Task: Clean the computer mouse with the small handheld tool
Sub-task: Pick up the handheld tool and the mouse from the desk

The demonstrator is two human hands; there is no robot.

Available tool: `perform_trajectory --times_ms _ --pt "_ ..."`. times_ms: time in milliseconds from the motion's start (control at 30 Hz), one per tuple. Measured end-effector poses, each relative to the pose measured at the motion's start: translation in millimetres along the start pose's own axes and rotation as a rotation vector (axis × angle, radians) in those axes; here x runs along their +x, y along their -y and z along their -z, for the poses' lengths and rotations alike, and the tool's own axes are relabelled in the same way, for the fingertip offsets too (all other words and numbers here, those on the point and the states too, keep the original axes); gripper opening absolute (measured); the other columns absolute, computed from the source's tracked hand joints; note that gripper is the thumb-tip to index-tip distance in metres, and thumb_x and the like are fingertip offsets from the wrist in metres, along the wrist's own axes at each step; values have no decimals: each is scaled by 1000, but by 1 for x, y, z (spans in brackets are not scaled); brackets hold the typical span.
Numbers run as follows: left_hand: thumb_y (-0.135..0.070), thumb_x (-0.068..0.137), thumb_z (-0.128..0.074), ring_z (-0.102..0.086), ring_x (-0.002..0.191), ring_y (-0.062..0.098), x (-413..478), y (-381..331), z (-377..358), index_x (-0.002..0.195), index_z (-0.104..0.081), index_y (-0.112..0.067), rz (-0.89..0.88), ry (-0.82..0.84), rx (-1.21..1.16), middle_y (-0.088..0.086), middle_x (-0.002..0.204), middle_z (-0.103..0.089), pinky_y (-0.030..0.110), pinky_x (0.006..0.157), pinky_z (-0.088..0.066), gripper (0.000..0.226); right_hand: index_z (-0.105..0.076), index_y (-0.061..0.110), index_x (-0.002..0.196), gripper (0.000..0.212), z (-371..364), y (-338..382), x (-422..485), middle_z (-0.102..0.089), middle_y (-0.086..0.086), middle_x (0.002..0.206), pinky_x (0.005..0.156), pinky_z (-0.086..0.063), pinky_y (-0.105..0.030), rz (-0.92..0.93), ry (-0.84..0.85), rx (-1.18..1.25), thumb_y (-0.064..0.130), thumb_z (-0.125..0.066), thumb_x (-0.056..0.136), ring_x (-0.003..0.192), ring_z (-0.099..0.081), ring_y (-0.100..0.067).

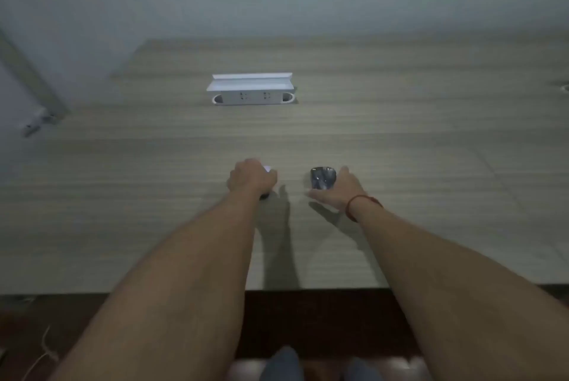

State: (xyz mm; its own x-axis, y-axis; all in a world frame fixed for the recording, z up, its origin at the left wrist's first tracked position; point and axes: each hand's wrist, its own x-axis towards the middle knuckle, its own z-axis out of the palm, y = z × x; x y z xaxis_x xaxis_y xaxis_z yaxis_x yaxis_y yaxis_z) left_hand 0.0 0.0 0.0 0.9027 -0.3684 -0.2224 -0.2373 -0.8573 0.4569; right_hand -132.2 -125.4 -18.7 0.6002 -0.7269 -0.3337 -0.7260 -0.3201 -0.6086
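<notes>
A dark glossy computer mouse (322, 177) lies on the wooden desk (154, 196) ahead of me. My right hand (338, 191), with a red cord at the wrist, lies against the mouse's right side, fingers spread; I cannot tell if it grips the mouse. To the left, my left hand (251, 179) is closed around the small handheld tool (267, 169). A pale tip of the tool shows past the knuckles and a dark end shows below the hand; the rest is hidden.
A white pop-up socket box (251, 89) with its lid raised sits in the desk farther back. The desk's front edge (308, 288) runs just above my knees. A grey wall stands behind the desk. A cable hole shows at the far right edge.
</notes>
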Motion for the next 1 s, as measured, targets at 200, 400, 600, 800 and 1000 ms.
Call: perform_trajectory --times_ms 200,400,600,800,1000 --pt "-53 88 -55 -49 125 33 -1 23 -42 127 -53 -11 15 -178 -5 13 133 -52 40 97 -43 58 -43 17 124 87 -42 -22 4 -60 -7 121 96 -48 -42 125 -239 10 59 -80 57 111 -58 -30" --pt "-52 91 -50 -52 119 36 14 44 -73 118 -57 -4 -107 -447 28 17 126 -55 42 94 -42 56 -52 10 119 56 -75 -26 26 -63 -11 122 103 -38 -40 253 -576 36 49 -66 81 117 -56 -31" --pt "-37 99 -44 -52 119 36 -9 53 -78 118 -57 -4 -192 -453 -47 18 126 -56 41 95 -41 40 -50 10 123 59 -81 -31 15 -60 -11 127 102 -42 -38 292 -521 83 43 -70 79 118 -55 -30" --pt "-29 99 -46 -53 111 34 -17 57 -71 112 -53 0 -269 -414 -325 20 122 -53 38 87 -40 33 -52 13 115 57 -81 -35 -2 -64 -8 117 97 -46 -41 309 -461 127 47 -73 74 108 -59 -30" --pt "-33 98 -48 -51 110 31 -20 36 -62 115 -54 3 -336 -472 -580 20 121 -52 30 86 -36 40 -53 18 115 60 -82 -37 -4 -65 -2 114 96 -47 -42 329 -444 133 51 -76 70 104 -60 -26"
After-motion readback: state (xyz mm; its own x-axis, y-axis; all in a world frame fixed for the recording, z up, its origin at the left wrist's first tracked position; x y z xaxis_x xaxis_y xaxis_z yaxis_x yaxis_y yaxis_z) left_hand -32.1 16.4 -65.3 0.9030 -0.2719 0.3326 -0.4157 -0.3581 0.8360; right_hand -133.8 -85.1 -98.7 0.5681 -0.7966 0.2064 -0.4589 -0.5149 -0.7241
